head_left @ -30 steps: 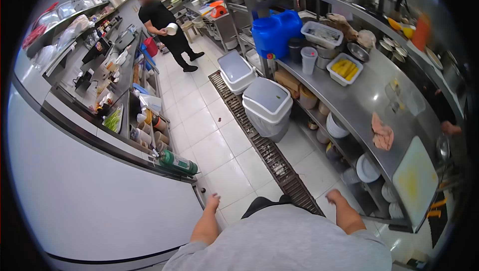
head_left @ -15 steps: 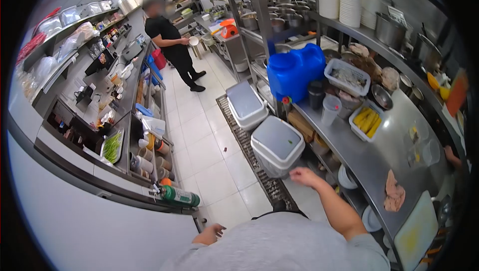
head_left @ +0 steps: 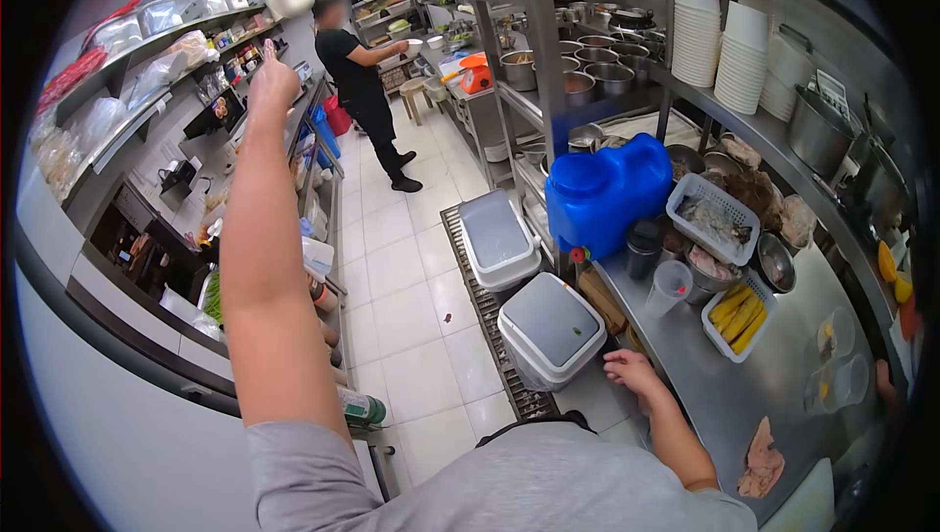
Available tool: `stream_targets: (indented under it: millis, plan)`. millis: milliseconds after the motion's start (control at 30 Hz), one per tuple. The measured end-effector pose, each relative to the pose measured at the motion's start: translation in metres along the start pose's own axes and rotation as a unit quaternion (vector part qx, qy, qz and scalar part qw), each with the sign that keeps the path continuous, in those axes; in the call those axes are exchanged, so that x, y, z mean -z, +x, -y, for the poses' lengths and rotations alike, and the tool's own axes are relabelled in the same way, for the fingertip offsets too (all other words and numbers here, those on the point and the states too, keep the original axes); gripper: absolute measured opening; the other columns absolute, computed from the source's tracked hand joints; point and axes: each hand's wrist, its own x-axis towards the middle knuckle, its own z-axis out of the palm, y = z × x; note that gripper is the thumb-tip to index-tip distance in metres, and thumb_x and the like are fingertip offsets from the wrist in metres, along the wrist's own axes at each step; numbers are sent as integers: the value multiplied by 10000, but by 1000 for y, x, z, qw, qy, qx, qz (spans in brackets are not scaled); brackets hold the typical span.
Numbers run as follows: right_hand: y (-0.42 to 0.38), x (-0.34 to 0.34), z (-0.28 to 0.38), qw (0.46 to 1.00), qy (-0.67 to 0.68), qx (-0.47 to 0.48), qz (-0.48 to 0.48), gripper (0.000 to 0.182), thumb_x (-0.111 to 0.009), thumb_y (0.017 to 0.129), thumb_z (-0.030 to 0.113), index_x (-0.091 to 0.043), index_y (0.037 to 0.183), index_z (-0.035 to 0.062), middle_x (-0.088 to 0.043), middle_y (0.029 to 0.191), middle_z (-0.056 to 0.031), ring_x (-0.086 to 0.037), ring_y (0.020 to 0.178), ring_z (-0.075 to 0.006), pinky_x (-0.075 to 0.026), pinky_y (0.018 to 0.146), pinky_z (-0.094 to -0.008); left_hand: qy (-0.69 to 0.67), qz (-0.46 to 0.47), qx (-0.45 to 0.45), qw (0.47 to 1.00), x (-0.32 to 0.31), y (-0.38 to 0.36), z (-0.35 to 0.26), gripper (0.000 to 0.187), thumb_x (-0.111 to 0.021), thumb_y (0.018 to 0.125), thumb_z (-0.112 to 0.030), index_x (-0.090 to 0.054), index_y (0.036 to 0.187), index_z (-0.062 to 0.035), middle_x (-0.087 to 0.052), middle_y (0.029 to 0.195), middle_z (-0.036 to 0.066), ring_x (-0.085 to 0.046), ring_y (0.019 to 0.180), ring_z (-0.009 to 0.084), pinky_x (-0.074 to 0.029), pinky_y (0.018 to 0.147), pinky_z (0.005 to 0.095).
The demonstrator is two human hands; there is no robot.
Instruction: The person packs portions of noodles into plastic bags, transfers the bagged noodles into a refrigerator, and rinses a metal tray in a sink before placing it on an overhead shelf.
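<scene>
My left arm is raised and stretched far forward, and my left hand (head_left: 272, 84) is up in front of the left wall shelves. One finger of it points upward; the other fingers are mostly turned from view, and no object shows in it. Low beside the steel counter (head_left: 676, 346) hangs my right hand (head_left: 634, 372), its fingers loosely bent and apart with nothing between them. It is nearest to a white bin with a grey lid (head_left: 553, 324). A piece of raw meat (head_left: 761, 461) lies on the counter to the right.
A second bin (head_left: 496, 235) stands behind the first, over a floor drain. The counter carries a blue jug (head_left: 607, 194), a basket of yellow pieces (head_left: 736, 315) and clear cups (head_left: 842, 382). Further down the aisle, another person (head_left: 357, 82) stands holding a white bowl (head_left: 413, 46).
My left hand has risen from beside my body to high in front of me. My right hand has shifted slightly right and down. The view has turned a little, and the other person has turned rightward.
</scene>
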Motion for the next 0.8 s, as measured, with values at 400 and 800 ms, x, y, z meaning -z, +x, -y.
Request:
stream_targets:
  millis: [400, 800]
  plan:
    - [63, 46, 12, 992, -33, 113, 50, 243, -607, 811, 95, -603, 1044, 27, -590, 804, -10, -545, 710, -86, -452, 639, -227, -12, -15, 24, 1000, 12, -9, -84, 844, -380, 724, 37, -26, 1447, -216, -618, 933, 281, -644, 681, 355, -492, 596, 441]
    - [88, 77, -33, 986, -101, 130, 42, 233, -629, 783, 103, -625, 1004, 30, -616, 771, -32, -569, 695, -107, -468, 639, -253, -14, 23, 51, 998, 31, -44, -144, 784, -415, 774, -55, -35, 1444, -197, -533, 1174, 241, -576, 1006, 384, -446, 871, 461]
